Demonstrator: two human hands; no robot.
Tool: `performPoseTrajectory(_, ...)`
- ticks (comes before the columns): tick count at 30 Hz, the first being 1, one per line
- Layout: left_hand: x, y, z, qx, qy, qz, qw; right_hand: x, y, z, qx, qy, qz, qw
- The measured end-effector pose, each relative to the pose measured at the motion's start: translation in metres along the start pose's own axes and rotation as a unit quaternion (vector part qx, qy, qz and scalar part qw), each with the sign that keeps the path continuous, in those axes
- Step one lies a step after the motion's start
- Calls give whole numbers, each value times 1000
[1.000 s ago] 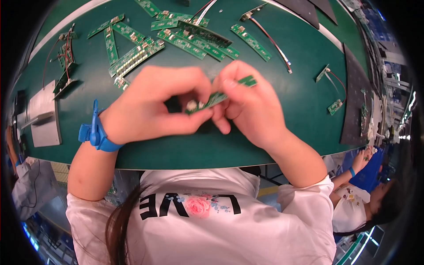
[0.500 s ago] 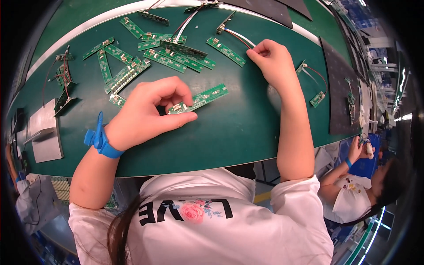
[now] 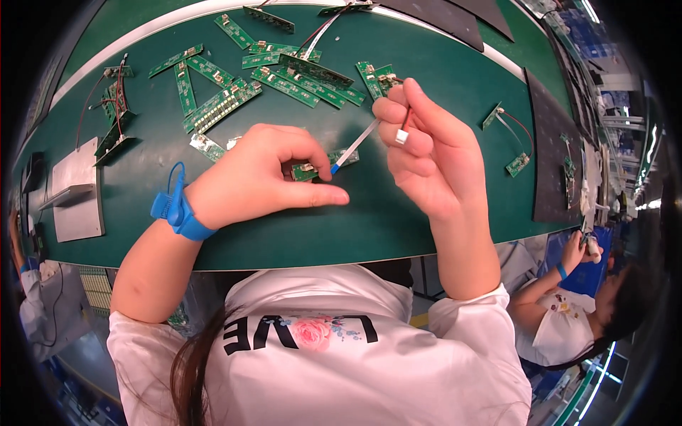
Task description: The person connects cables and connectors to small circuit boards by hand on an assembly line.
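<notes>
Right hand (image 3: 437, 156) has come back grasping a red wire (image 3: 408, 118) and white strip (image 3: 360, 144), so the strip's blue end (image 3: 336, 169) now sits by the green board (image 3: 304, 172) at left hand (image 3: 252, 174), whose grip I can't tell.

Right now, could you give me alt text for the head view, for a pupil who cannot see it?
A person's right hand holds a red wire with a white connector and a flat white cable over a green worktable. The left hand curves at a green circuit board, partly hiding it; more circuit boards lie scattered beyond.
</notes>
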State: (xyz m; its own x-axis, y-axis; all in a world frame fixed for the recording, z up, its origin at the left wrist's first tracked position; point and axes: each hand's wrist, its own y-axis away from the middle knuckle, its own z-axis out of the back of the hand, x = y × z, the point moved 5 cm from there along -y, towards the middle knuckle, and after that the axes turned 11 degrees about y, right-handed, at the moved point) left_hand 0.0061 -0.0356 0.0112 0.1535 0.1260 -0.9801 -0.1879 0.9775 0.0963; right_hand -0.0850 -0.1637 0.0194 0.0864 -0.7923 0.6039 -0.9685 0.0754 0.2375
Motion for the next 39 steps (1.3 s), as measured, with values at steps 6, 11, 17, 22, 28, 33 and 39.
performPoseTrajectory(6,9,2,-7,-23,18,-91,995,-15,0,-25,16,37,42,998)
performPoseTrajectory(11,12,3,-7,-43,216,9,975,-15,5,-15,-93,102,47,989)
performPoseTrajectory(17,5,3,3,-47,176,16,983,-13,9,-5,-121,91,19,988)
performPoseTrajectory(22,10,2,3,-57,146,-1,988,-16,11,-11,-111,77,7,991)
performPoseTrajectory(28,4,5,3,-30,175,2,984,-13,4,-8,-107,55,-6,993)
performPoseTrajectory(33,2,6,2,-11,137,-59,989,-16,9,-2,-101,-3,6,995)
performPoseTrajectory(39,11,6,2,18,200,33,979,-4,1,-41,17,200,101,974)
